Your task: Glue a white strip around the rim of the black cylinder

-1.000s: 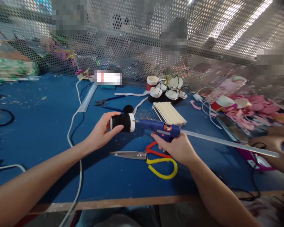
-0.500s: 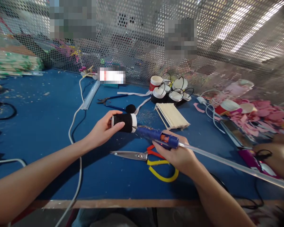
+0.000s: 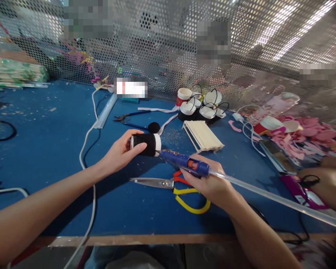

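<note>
My left hand (image 3: 120, 152) holds a paper cup wrapped in black (image 3: 146, 144), lying on its side with the white rim to the right. My right hand (image 3: 210, 183) grips a blue hot glue gun (image 3: 184, 161). Its nozzle touches the cup's white rim. A long clear glue stick (image 3: 268, 196) runs out of the gun's back toward the lower right. Both hands hover just above the blue table (image 3: 44, 149).
Scissors with red and yellow handles (image 3: 173, 186) lie under my right hand. Farther back are pale wooden sticks (image 3: 203, 136), several finished black cups (image 3: 201, 108), pliers (image 3: 128, 117) and a white cable (image 3: 86, 149). Pink cut-outs (image 3: 305, 134) and another person's hand (image 3: 324, 183) are at right.
The glue gun has tilted nozzle-down and moved left until its tip meets the cup's rim. My left hand has kept the cup nearly still.
</note>
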`<action>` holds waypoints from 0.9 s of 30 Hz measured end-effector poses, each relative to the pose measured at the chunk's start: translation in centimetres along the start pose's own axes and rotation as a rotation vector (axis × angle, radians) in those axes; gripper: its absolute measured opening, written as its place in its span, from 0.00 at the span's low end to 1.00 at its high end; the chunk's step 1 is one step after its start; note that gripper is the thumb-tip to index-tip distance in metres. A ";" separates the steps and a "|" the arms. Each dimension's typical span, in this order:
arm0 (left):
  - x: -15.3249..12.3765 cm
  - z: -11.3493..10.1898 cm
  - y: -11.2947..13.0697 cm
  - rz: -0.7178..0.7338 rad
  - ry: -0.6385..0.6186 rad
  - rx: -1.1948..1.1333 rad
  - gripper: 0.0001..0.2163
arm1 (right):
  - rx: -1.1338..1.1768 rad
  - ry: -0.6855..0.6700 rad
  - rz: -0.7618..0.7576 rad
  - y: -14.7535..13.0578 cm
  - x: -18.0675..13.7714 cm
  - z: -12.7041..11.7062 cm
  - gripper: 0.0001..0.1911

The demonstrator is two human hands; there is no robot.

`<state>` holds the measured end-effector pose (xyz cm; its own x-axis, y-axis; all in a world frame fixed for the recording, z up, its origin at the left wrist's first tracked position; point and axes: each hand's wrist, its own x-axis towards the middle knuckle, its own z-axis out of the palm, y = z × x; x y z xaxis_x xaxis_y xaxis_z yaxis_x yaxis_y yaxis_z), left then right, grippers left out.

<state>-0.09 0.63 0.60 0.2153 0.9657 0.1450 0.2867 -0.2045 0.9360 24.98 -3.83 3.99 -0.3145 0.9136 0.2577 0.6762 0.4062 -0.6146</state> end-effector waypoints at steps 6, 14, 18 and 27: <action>-0.1 0.1 0.1 0.013 -0.011 -0.004 0.19 | 0.010 0.043 0.004 0.1 0.0 -0.1 0.03; -0.2 0.2 0.1 0.076 -0.002 0.034 0.18 | 0.012 -0.003 0.060 -0.2 -0.1 -0.4 0.03; -0.4 0.1 0.0 0.151 -0.007 0.131 0.18 | 0.006 0.028 0.101 0.0 0.1 -0.4 0.04; -0.6 0.1 -0.4 0.324 -0.061 0.231 0.19 | -0.060 0.099 0.052 0.9 0.5 -0.4 0.06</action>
<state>-0.24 0.08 0.10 0.3824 0.8355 0.3946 0.3959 -0.5340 0.7471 25.64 -2.99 3.86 -0.2126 0.9298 0.3004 0.7294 0.3555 -0.5845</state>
